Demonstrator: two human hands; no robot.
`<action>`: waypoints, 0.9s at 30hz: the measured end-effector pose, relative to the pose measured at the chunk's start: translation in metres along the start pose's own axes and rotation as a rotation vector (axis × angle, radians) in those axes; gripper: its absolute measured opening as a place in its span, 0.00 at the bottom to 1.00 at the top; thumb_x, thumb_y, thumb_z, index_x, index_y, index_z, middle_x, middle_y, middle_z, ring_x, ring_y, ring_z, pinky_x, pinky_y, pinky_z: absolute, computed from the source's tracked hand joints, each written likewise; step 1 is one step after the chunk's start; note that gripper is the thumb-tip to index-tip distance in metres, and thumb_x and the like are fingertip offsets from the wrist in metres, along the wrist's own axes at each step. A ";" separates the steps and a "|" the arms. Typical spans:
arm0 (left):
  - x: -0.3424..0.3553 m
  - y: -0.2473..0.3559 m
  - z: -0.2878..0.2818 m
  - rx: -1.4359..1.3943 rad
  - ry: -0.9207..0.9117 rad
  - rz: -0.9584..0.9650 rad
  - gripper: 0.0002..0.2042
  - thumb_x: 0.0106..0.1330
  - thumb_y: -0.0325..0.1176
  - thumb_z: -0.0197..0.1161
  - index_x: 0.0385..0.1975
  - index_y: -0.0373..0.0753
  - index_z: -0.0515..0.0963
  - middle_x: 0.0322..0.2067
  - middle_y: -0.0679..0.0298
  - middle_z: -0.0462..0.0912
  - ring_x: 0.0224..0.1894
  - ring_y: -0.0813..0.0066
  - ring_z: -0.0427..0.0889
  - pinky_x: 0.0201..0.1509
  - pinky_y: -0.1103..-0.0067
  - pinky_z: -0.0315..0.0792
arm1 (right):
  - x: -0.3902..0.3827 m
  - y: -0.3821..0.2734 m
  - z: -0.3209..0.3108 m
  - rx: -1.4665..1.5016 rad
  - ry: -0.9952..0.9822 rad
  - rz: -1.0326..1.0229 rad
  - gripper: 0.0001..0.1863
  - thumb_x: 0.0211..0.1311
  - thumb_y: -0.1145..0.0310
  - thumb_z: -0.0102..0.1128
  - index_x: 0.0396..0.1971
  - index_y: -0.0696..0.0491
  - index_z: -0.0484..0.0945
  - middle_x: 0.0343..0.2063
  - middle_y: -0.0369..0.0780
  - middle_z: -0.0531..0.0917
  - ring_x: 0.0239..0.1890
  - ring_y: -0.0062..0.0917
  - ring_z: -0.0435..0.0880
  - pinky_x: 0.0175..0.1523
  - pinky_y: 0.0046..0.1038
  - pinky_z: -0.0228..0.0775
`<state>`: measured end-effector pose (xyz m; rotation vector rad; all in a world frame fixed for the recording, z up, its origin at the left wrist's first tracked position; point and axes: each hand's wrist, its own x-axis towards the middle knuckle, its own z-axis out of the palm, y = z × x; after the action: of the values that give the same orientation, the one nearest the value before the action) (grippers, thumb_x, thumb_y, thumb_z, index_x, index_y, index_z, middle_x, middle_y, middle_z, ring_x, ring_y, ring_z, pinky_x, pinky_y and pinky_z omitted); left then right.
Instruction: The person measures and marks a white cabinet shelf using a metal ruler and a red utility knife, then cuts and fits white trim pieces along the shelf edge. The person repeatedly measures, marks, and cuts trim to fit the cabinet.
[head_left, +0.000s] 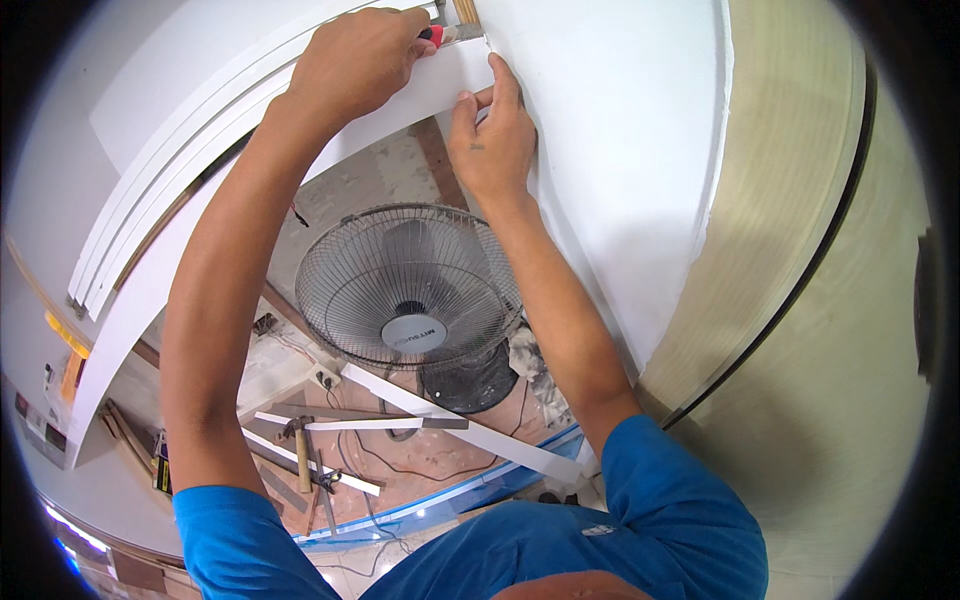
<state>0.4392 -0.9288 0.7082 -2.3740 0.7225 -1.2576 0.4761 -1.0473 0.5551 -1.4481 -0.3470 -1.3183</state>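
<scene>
My left hand (360, 62) is closed around a flat-bladed tool with a red and black handle (434, 38). Its metal blade reaches right, to the corner where a white board (420, 88) meets the white wall (610, 110). Just below that corner is my right hand (495, 140), its index finger stretched up against the board's end and its thumb apart. It holds nothing that I can see. Some white material (487, 42) shows at the joint by the blade tip. My left palm hides part of the tool's handle.
Below my arms stands a caged fan (410, 285). White strips (440, 415), a hammer (301, 455), pliers (327, 480) and cables lie on the floor beneath. Stepped white trim (190, 150) curves along the left. A wood-grain panel (790, 130) stands at the right.
</scene>
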 end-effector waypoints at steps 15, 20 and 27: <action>-0.009 -0.017 -0.005 -0.017 0.044 0.046 0.12 0.75 0.41 0.62 0.48 0.42 0.84 0.37 0.53 0.89 0.41 0.50 0.87 0.45 0.59 0.78 | -0.004 0.010 -0.002 0.046 -0.024 -0.018 0.28 0.69 0.71 0.58 0.66 0.65 0.68 0.34 0.49 0.85 0.37 0.46 0.86 0.46 0.46 0.77; -0.003 -0.013 -0.009 -0.073 0.038 0.022 0.12 0.75 0.41 0.62 0.50 0.42 0.83 0.37 0.53 0.89 0.40 0.49 0.87 0.45 0.59 0.78 | -0.001 0.004 0.001 0.050 -0.002 0.006 0.28 0.69 0.71 0.58 0.67 0.64 0.68 0.34 0.47 0.85 0.37 0.45 0.86 0.46 0.46 0.77; 0.010 -0.002 -0.023 -0.033 -0.117 0.004 0.14 0.72 0.40 0.63 0.43 0.35 0.87 0.39 0.50 0.90 0.42 0.52 0.89 0.48 0.61 0.80 | -0.003 0.008 -0.001 0.076 0.003 -0.037 0.28 0.69 0.71 0.58 0.66 0.65 0.69 0.34 0.48 0.85 0.36 0.45 0.86 0.46 0.45 0.77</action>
<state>0.4246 -0.9349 0.7278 -2.4477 0.7164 -1.1024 0.4810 -1.0494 0.5480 -1.3818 -0.4192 -1.3235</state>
